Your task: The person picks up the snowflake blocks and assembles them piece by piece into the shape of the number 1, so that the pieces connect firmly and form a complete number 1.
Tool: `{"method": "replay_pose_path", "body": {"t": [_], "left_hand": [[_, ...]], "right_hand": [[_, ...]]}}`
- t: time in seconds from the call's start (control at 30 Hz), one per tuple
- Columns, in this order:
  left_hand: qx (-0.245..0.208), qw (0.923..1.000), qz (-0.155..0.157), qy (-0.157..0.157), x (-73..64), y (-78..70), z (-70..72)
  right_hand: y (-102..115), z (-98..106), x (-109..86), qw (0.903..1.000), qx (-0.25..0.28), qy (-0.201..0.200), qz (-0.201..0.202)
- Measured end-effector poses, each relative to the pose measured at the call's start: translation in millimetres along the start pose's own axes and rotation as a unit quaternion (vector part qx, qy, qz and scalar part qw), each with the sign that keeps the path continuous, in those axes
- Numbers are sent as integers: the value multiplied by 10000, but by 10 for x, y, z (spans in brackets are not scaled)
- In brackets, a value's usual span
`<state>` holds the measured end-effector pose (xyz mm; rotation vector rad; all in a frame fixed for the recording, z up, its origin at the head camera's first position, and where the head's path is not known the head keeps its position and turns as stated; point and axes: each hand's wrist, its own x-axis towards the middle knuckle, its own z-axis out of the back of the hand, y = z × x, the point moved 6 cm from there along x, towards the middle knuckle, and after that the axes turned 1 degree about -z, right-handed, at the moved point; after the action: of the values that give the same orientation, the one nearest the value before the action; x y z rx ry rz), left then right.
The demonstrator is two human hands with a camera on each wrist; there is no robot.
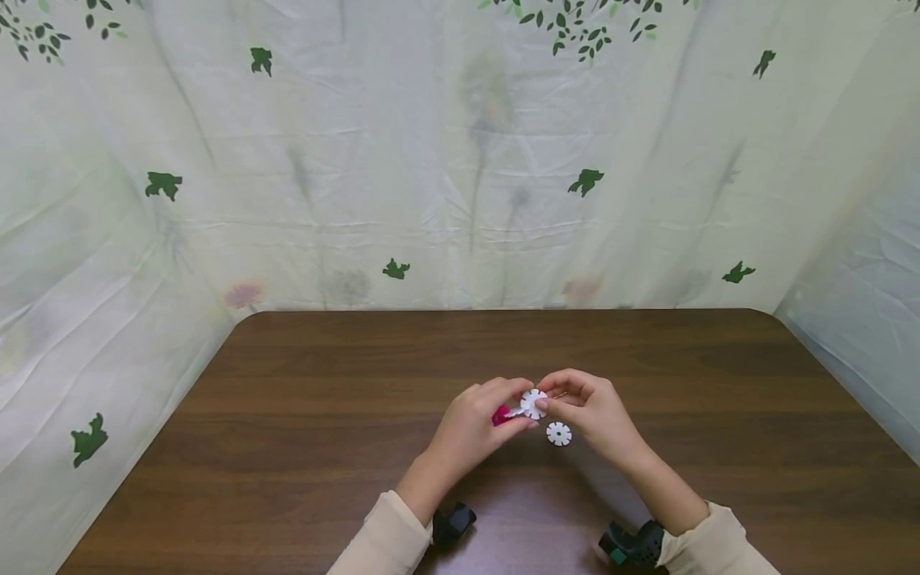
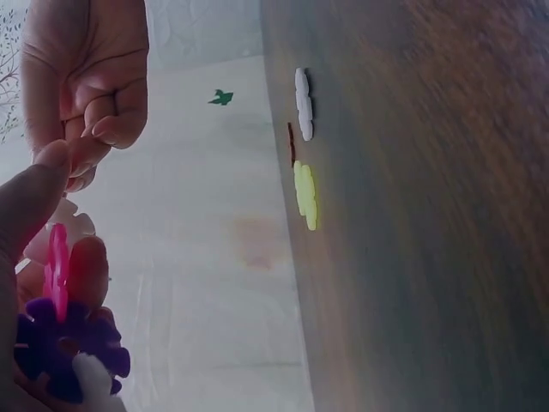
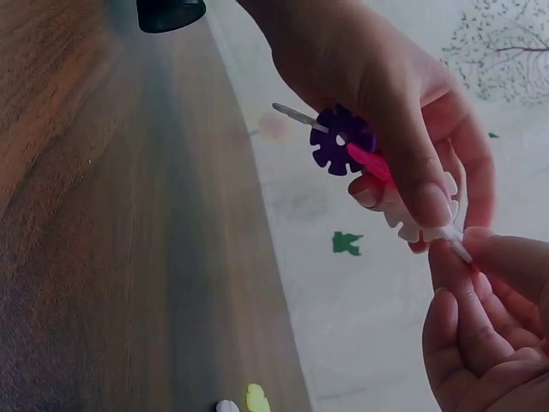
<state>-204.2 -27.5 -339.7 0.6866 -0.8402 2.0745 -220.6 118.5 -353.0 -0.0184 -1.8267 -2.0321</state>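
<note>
My left hand point(image 1: 470, 419) holds a small chain of joined notched plastic discs. A purple disc point(image 3: 326, 154), a pink disc point(image 3: 371, 163) and a white disc point(image 3: 405, 221) show in the right wrist view, with another white disc point(image 3: 293, 113) slotted edge-on into the purple one. Thumb and fingers of my right hand point(image 1: 604, 415) pinch a small white disc point(image 3: 461, 251) against the white end of the chain; the fingertips hide most of it. Below the hands in the head view, a loose white disc point(image 1: 558, 434) lies on the table.
The brown wooden table point(image 1: 323, 447) has a yellow disc point(image 2: 305, 196) and a thin dark red piece point(image 2: 292, 142) on it in the left wrist view. Pale curtains point(image 1: 431, 160) with leaf prints stand behind and beside the table. Black wrist devices point(image 1: 454, 523) hang under both sleeves.
</note>
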Motion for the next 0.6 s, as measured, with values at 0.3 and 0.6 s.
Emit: {"method": "replay_pose_path", "body": {"t": [0.3, 0.6], "left_hand": [[-6, 10000, 22, -48, -2, 15, -2], [33, 9999, 2, -146, 16, 36, 38]], "right_hand": [[13, -12, -1, 9995, -254, 104, 159], [77, 34, -2, 9975, -565, 194, 374]]}}
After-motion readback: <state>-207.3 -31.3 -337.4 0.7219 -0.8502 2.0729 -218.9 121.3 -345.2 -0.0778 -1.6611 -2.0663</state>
